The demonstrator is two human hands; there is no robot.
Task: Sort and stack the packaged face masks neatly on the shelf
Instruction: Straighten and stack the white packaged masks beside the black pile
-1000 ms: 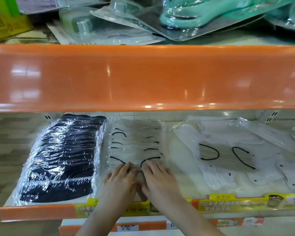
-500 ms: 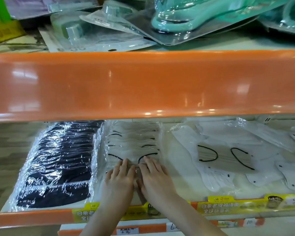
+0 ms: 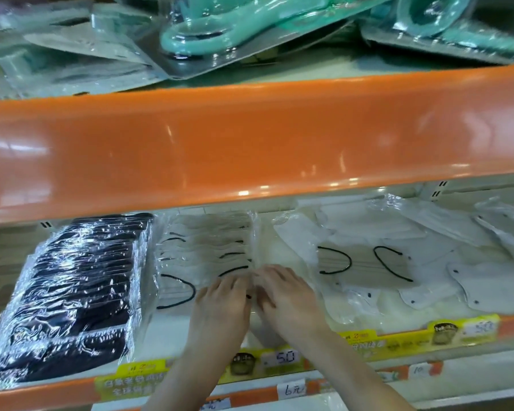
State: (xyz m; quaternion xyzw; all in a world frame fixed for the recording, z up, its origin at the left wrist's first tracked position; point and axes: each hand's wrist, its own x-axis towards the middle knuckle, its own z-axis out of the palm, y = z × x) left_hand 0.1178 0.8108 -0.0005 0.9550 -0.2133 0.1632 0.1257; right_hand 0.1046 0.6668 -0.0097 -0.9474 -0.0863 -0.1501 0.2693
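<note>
Left hand [image 3: 220, 304] and right hand [image 3: 285, 295] side by side, centre frame, fingers flat on grey mask stack [image 3: 205, 250]. Nothing clenched. Black mask stack [image 3: 77, 295] just left.

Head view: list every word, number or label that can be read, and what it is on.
".50": white patch on the yellow price strip
".50", blurred: right yellow strip
"6元": handwritten tag
"10": handwritten tag
Printed Chinese on both yellow strips: too blurred to read.
</note>
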